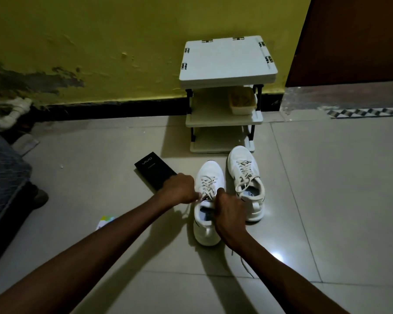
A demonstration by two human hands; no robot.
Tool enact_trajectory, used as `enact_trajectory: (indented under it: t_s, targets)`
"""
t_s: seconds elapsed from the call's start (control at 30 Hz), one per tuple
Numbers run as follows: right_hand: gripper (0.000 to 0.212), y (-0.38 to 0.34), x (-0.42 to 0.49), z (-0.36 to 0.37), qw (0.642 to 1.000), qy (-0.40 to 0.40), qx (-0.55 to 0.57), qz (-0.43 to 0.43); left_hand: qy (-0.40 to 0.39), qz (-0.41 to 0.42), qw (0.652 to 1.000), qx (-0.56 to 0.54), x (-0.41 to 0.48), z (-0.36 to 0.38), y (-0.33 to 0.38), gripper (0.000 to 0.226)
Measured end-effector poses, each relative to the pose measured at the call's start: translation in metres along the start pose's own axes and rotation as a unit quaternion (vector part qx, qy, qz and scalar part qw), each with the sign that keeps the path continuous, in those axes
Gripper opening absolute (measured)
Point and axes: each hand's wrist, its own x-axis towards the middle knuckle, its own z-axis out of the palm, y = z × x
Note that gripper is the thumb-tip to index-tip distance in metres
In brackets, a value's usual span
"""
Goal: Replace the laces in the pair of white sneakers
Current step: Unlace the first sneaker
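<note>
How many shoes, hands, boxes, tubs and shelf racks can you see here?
White sneakers: 2
Hands, both at the near sneaker's laces: 2
Black box: 1
Tub on the rack: 1
White shelf rack: 1
Total: 7

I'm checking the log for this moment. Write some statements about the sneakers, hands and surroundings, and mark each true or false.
1. Both the left hand and the right hand are at the nearer sneaker's laces. True.
2. The other sneaker has no laces. False: the farther sneaker is laced.
3. A black box lies right of the sneakers. False: the black box lies left of them.
4. A container sits on the rack's middle shelf. True.
</note>
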Motion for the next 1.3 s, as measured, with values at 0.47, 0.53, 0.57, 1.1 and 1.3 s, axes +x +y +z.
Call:
enact_trajectory:
  t_s: [0.47, 0.53, 0.57, 1.1, 1.3]
  targets:
    - [0.014, -0.005, 0.005, 0.001, 1.0, -0.01, -0.021, 0.006, 0.001, 0.184, 0.955, -0.232, -0.011, 0.048, -0.002, 0.025]
    - [0.015, -0.006, 0.004, -0.001, 1.0, -0.014, -0.018, 0.004, -0.005, 0.19, 0.956, -0.224, -0.014, 0.046, -0.006, 0.021]
    - [0.015, -0.006, 0.003, -0.002, 1.0, -0.014, -0.017, 0.003, -0.008, 0.188, 0.957, -0.222, -0.015, 0.048, -0.009, 0.017]
    - [0.017, -0.004, -0.002, -0.003, 1.0, 0.004, 0.02, 0.003, 0.166, -0.021, 0.856, -0.489, -0.038, 0.074, -0.008, 0.007]
    - [0.015, -0.004, -0.002, -0.003, 1.0, 0.01, 0.013, 0.006, 0.243, 0.017, 0.885, -0.398, -0.037, 0.08, -0.003, 0.017]
